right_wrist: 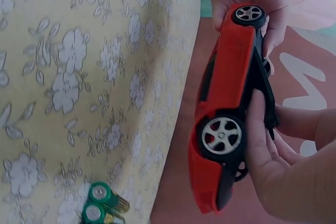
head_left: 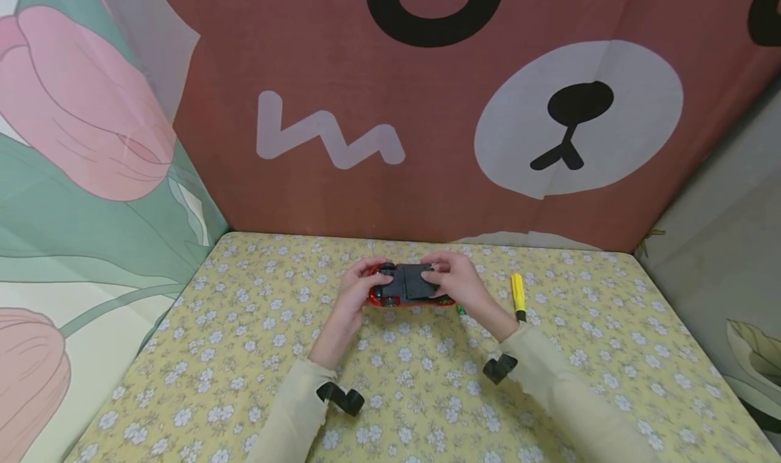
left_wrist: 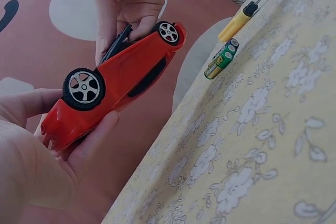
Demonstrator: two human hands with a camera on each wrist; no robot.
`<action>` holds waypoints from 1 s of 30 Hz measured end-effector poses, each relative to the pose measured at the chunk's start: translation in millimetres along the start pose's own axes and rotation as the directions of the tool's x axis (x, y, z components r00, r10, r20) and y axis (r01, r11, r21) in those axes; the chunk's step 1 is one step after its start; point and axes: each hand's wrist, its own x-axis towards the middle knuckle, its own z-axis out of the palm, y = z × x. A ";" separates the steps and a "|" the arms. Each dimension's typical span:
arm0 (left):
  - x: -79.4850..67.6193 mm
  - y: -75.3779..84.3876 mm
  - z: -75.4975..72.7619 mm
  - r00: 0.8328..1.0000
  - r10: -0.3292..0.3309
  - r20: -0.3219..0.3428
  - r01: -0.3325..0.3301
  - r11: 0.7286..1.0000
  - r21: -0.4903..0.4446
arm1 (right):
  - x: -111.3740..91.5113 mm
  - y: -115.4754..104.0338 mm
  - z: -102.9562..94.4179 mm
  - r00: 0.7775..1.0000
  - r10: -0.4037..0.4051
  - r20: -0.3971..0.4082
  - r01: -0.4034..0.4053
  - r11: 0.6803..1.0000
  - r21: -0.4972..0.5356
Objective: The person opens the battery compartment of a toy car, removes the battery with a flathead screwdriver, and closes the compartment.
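A red toy car (left_wrist: 126,66) is held upside down above the table, its dark underside facing up in the head view. My left hand (head_left: 352,290) grips one end of it, thumb on the underside and fingers around the body. At the other end, my right hand (head_left: 462,281) pinches a black battery cover (head_left: 418,282). In the right wrist view the cover (right_wrist: 266,90) stands tilted away from the underside, with a finger in the gap. What lies under the cover is hidden.
Green batteries (left_wrist: 221,61) lie on the floral tablecloth (head_left: 390,395), partly hidden by the right hand in the head view. A yellow screwdriver (head_left: 518,292) with a black collar lies right of the hands. Printed cloth (head_left: 329,198) hangs behind the table.
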 end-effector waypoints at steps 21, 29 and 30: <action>-1.5 -1.7 0.7 0.999 0.000 0.033 -0.001 1.000 0.008 | -9.3 -6.9 7.5 0.973 -0.212 -0.091 0.167 0.920 -0.355; -0.3 -0.9 2.1 0.999 0.015 0.039 -0.015 1.000 -0.016 | -6.9 -2.3 7.6 0.925 -0.335 -0.180 0.242 0.885 -0.398; -0.3 -0.5 2.2 0.999 0.015 0.038 -0.014 1.000 -0.025 | -6.0 -1.6 6.1 0.921 -0.343 -0.186 0.249 0.884 -0.395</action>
